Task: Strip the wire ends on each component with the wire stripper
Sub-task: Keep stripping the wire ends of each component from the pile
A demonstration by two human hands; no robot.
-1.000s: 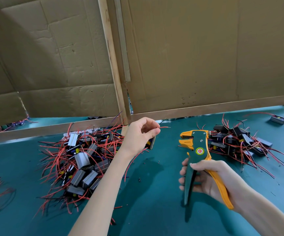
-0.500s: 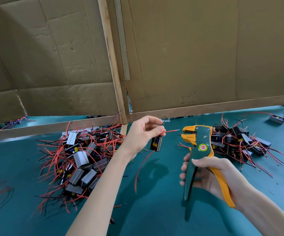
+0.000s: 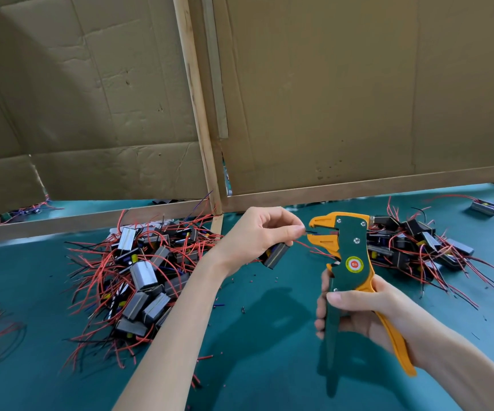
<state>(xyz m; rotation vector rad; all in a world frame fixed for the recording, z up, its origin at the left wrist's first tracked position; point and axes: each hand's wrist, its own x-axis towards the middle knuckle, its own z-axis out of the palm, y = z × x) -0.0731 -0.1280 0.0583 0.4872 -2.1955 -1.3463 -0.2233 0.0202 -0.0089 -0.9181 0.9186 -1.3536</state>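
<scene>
At frame centre my left hand (image 3: pixel 257 232) pinches the component (image 3: pixel 275 255)'s wire (image 3: pixel 311 231) at the wire stripper (image 3: pixel 348 253)'s mouth; I'd seat it squarely before my right hand (image 3: pixel 358 314), gripping that tool, squeezes.

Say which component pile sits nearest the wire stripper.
The smaller pile, right behind the wire stripper head. The bigger pile lies beyond the left hand.

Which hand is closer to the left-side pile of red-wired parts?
Left. The left hand, pinching a wire, is just right of that pile; the right hand, gripping the wire stripper, is farther right.
</scene>
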